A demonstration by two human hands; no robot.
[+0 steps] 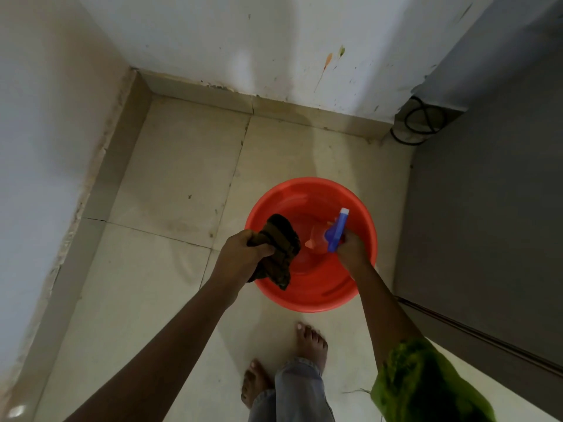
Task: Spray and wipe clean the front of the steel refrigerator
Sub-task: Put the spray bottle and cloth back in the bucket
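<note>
A red plastic basin (316, 296) stands on the tiled floor in front of my feet. My left hand (240, 257) grips a dark brown-green cloth (281, 248), which hangs over the basin's left side. Over the basin's right side, my right hand (352, 249) holds a spray bottle (335, 231) with a blue trigger head and white nozzle; the bottle's body looks clear and reddish against the basin. The grey steel refrigerator (487, 208) fills the right side of the view, its front face dark and plain.
White, stained walls (243, 41) meet in a corner ahead and to the left. A coiled black cable (422, 121) lies by the refrigerator's far bottom corner. My bare feet (310, 342) stand just behind the basin on beige tiles (170, 184).
</note>
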